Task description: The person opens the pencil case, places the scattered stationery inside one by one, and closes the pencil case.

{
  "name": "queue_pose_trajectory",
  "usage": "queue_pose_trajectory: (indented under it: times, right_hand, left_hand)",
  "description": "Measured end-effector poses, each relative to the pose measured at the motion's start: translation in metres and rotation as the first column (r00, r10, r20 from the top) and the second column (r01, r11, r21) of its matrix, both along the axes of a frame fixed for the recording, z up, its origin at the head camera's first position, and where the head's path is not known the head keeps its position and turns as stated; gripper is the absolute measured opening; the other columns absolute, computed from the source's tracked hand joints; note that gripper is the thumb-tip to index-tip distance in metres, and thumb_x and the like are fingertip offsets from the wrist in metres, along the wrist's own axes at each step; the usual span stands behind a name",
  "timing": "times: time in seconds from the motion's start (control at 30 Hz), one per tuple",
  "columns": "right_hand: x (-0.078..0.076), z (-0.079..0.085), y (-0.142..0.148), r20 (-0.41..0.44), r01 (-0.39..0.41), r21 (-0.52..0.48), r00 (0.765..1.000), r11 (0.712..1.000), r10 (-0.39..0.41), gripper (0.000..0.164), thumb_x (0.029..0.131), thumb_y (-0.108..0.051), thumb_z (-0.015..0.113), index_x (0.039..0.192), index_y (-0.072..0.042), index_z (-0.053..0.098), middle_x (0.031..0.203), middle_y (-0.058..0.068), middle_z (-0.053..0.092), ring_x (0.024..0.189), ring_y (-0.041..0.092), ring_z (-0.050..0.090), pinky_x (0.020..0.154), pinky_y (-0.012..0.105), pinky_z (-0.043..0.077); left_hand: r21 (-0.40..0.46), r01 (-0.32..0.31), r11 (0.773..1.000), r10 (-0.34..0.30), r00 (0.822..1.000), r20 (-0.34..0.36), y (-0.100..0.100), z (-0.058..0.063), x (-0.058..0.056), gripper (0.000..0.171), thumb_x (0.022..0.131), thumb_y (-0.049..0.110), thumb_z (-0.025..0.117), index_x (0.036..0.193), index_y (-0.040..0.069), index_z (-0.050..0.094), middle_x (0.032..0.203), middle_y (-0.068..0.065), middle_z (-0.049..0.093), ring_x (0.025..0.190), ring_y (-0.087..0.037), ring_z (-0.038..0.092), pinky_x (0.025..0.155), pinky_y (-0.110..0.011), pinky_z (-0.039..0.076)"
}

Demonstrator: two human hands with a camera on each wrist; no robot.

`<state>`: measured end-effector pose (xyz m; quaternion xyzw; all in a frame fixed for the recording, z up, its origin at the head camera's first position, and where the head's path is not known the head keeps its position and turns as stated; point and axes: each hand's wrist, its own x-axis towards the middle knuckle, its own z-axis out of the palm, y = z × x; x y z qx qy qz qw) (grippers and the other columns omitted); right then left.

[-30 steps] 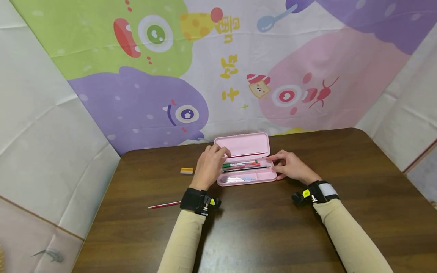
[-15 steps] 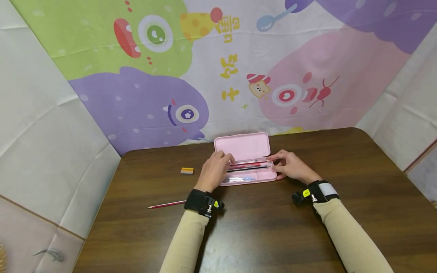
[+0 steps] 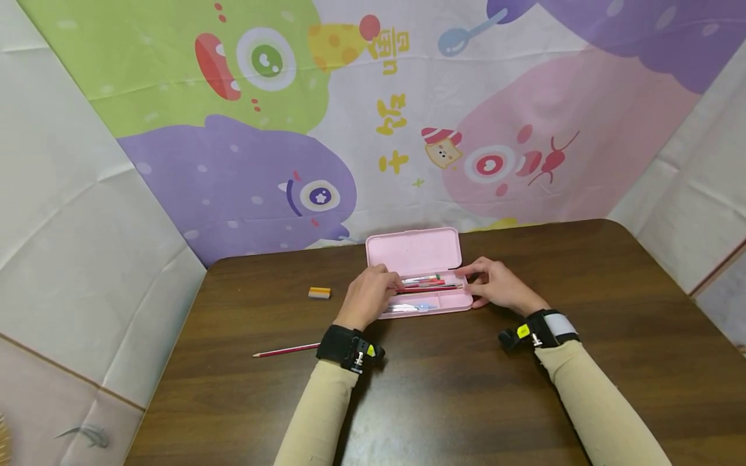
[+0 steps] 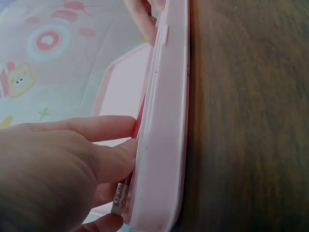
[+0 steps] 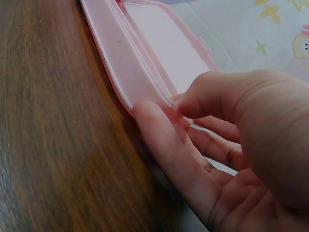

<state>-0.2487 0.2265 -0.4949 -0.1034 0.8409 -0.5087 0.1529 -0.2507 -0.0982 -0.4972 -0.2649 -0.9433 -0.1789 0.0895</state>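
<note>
A pink pencil case lies with its lid raised at the back of the table. Inside it are a green-ended pen, a red pen and a pale blue item in the front compartment. My left hand is over the case's left end and pinches a red pencil between thumb and fingers. The pencil's metal ferrule shows below the thumb in the left wrist view. At the opposite end my right hand grips the case's corner, thumb on the rim, a finger against the outer wall.
Another red pencil lies on the brown table, partly behind the left wrist. An orange and white eraser sits left of the case. A printed cloth hangs right behind the table.
My left hand has shifted right and slightly toward me, bringing the red pencil from near the hinge down into the case. The right hand stays on the case's end.
</note>
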Motion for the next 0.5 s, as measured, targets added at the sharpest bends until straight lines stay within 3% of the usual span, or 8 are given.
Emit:
queue_pose_trajectory:
  times: [0.03, 0.17, 0.23, 0.27, 0.5]
  right_hand:
    - [0.0, 0.0, 0.0, 0.0, -0.001, 0.0, 1.0, 1.0, 0.001, 0.045, 0.106, -0.002, 0.073, 0.15, 0.005, 0.068, 0.135, 0.024, 0.052, 0.095, 0.022, 0.061, 0.073, 0.027, 0.068]
    - [0.0, 0.0, 0.001, -0.004, -0.004, 0.002, 1.0, 1.0, 0.004, 0.045, 0.106, -0.002, 0.072, 0.15, 0.005, 0.067, 0.135, 0.024, 0.052, 0.094, 0.022, 0.061, 0.073, 0.027, 0.068]
    - [0.0, 0.0, 0.001, -0.005, -0.004, 0.002, 1.0, 1.0, 0.004, 0.045, 0.106, -0.002, 0.073, 0.15, 0.005, 0.067, 0.134, 0.024, 0.052, 0.094, 0.022, 0.06, 0.073, 0.027, 0.068]
    - [0.0, 0.0, 0.001, -0.007, -0.003, 0.003, 1.0, 1.0, 0.003, 0.045, 0.106, -0.002, 0.073, 0.15, 0.005, 0.067, 0.133, 0.024, 0.052, 0.094, 0.022, 0.06, 0.073, 0.026, 0.068]
    - [0.0, 0.0, 0.0, -0.015, -0.007, 0.01, 1.0, 1.0, 0.007, 0.045, 0.106, -0.002, 0.073, 0.15, 0.005, 0.068, 0.132, 0.023, 0.052, 0.094, 0.021, 0.059, 0.072, 0.026, 0.068]
  left_hand:
    - [-0.005, -0.007, 1.0, 0.007, 1.0, 0.029, 0.001, 0.002, 0.0, 0.014, 0.1, 0.009, 0.083, 0.109, 0.019, 0.088, 0.102, -0.004, 0.078, 0.1, -0.024, 0.073, 0.09, -0.043, 0.063]
    - [-0.058, -0.018, 0.998, 0.018, 1.0, 0.003, -0.005, -0.04, -0.028, 0.019, 0.103, 0.016, 0.081, 0.11, 0.031, 0.09, 0.102, 0.007, 0.08, 0.098, -0.015, 0.074, 0.089, -0.035, 0.061]
    - [-0.082, -0.031, 0.996, 0.033, 0.999, 0.025, -0.004, -0.045, -0.033, 0.021, 0.104, 0.016, 0.08, 0.11, 0.032, 0.091, 0.102, 0.007, 0.081, 0.099, -0.015, 0.077, 0.091, -0.036, 0.063]
    - [-0.091, -0.031, 0.995, 0.031, 1.0, 0.0, -0.006, -0.055, -0.038, 0.021, 0.103, 0.017, 0.08, 0.109, 0.035, 0.091, 0.101, 0.008, 0.081, 0.098, -0.013, 0.076, 0.09, -0.034, 0.062]
    - [-0.096, -0.029, 0.995, 0.028, 1.0, -0.014, -0.006, -0.054, -0.036, 0.022, 0.103, 0.016, 0.08, 0.109, 0.033, 0.091, 0.1, 0.006, 0.082, 0.096, -0.015, 0.077, 0.089, -0.036, 0.062]
